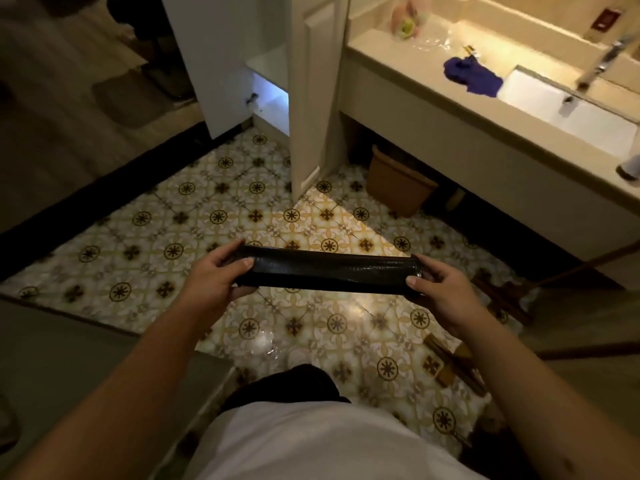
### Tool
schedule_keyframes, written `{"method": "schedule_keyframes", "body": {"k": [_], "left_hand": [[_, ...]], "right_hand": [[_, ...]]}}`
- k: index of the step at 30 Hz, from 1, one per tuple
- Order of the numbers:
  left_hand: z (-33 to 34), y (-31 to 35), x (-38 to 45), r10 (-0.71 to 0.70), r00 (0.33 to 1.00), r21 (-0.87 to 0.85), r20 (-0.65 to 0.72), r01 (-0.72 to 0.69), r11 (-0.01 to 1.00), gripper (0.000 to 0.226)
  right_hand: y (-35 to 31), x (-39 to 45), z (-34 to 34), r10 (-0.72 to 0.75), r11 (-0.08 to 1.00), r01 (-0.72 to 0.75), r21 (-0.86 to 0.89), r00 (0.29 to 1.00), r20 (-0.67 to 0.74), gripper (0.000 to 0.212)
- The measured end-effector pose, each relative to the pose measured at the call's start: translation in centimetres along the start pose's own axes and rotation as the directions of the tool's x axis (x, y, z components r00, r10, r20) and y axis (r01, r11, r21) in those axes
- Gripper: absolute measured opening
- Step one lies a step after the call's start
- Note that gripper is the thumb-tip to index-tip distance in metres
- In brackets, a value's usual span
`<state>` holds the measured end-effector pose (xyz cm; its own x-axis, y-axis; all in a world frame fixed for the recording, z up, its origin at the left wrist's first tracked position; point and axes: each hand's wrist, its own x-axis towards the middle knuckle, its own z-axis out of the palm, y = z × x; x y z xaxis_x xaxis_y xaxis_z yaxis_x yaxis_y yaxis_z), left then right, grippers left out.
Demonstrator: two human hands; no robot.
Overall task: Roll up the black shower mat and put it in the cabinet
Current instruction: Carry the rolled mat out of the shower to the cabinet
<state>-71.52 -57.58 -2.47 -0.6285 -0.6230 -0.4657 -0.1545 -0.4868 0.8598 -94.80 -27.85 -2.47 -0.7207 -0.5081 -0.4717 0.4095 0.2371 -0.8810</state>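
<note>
The black shower mat (pixel 329 273) is already rolled and held level above the tiled floor (pixel 173 220), left hand (pixel 216 275) and right hand (pixel 440 289) gripping its ends, so carrying it into the open cabinet (pixel 270 95) likely comes next.

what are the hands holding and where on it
The rolled black shower mat, held level above the floor: left hand grips its left end, right hand its right end.

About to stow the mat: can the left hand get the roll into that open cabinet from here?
Probably yes. The cabinet stands open beyond bare floor, nothing blocking it. Both hands, left hand and right hand, hold the rolled mat, though it looks a step away.
</note>
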Motion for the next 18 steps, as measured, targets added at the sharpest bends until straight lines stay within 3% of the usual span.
{"method": "schedule_keyframes", "body": {"k": [11, 18], "left_hand": [[-1.4, 5.9, 10.2, 0.016, 0.983, -0.086, -0.183, -0.032, 0.996, 0.046], [-3.5, 8.3, 15.1, -0.009, 0.939, -0.142, -0.344, -0.043, 0.989, 0.048]], "right_hand": [[-9.1, 15.2, 6.2, 0.024, 0.997, -0.013, -0.074, 0.989, 0.145, 0.046], [-12.0, 26.3, 11.8, 0.087, 0.991, -0.051, -0.125, 0.948, 0.306, 0.054]]}}
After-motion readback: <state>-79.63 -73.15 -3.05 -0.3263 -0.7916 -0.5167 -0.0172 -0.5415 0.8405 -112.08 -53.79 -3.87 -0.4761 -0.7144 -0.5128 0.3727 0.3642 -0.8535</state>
